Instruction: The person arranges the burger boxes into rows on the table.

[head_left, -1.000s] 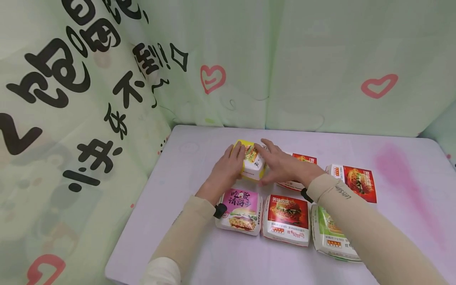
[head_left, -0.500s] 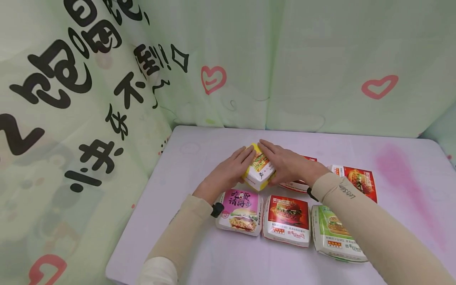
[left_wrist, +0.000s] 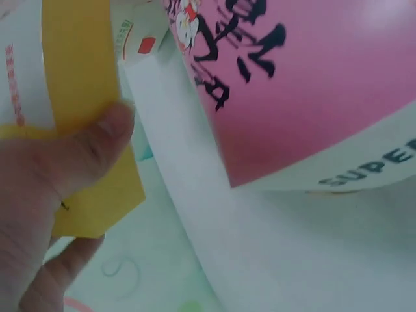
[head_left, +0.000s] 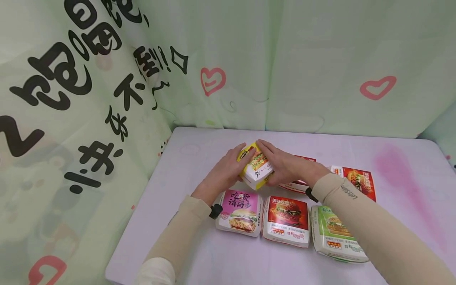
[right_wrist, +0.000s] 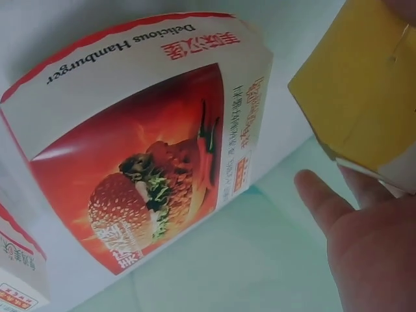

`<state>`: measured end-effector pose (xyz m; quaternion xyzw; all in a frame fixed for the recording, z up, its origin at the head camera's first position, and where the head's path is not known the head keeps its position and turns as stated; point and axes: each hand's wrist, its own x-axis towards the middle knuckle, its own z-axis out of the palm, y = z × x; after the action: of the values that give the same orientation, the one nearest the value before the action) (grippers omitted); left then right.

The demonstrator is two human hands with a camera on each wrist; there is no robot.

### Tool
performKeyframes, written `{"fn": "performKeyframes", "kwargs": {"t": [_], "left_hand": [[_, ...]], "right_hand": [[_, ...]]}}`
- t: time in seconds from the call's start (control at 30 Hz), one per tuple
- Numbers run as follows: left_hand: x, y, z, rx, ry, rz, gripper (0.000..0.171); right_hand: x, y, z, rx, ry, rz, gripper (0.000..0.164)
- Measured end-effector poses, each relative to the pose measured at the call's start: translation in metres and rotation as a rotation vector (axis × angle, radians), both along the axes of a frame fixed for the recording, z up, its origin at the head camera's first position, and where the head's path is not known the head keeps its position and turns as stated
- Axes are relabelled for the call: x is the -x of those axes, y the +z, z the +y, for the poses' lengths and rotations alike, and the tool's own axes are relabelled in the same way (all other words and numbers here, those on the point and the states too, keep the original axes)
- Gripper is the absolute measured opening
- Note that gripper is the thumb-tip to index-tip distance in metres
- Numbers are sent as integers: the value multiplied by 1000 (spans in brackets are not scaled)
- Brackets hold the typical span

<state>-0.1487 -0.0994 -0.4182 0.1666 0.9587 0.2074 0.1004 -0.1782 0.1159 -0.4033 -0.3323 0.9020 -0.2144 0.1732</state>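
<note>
A yellow-and-white cardboard burger box (head_left: 257, 172) is held between both hands, tilted with one corner toward me. My left hand (head_left: 225, 168) grips its left side; in the left wrist view the thumb (left_wrist: 104, 140) presses on a yellow face (left_wrist: 81, 65) and other fingers reach behind. On the right side, my right hand (head_left: 286, 164) holds the box with fingers over its far edge and the thumb low near its front corner. In the right wrist view, one finger (right_wrist: 318, 201) stands apart from the yellow box (right_wrist: 364, 91); the others are partly hidden behind it.
Nearest me stand a pink burger box (head_left: 240, 211), a red-topped one (head_left: 286, 221) and a green-topped one (head_left: 336, 233), side by side. Another red-topped box (head_left: 295, 186) is partly covered by the right hand. Farther right lies one more (head_left: 361, 182), partly behind the sleeve.
Both hands have closed in on the yellow-and-white burger box, turned and tilted it, and brought it slightly to the right. Over the last half second it has shifted only a little.
</note>
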Motion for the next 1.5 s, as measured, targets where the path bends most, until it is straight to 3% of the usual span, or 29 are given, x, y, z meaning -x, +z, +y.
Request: {"fn": "performKeyframes", "kwargs": {"t": [0.1,0.17,0.3,0.47,0.63,0.9,1.1,1.3,1.5], "left_hand": [[-3,-1,-3,253,-105,276,94],[-4,-1,-2,286,-94,320,92],[-4,0,1,291,-99,260,90],[-4,1,7,286,-99,155,108],[-3,2,11,340,-104,196,120],[-1,5,15,325,-91,270,114],[1,5,8,250,-109,230,111],[1,3,0,168,-180,192,110],[0,3,-3,210,-200,204,109]], "right_hand": [[-1,-1,-1,26,-19,1,115],[-1,-2,-2,37,-34,1,115],[-3,-5,-3,45,-67,1,114],[-5,-7,-5,36,-110,18,113],[-8,-6,-8,39,-149,40,113],[-12,-2,-12,40,-164,62,113],[-15,-1,-7,-43,-102,155,110],[-14,-5,-5,-94,-15,311,112],[-15,-8,-9,-89,-10,364,109]]}}
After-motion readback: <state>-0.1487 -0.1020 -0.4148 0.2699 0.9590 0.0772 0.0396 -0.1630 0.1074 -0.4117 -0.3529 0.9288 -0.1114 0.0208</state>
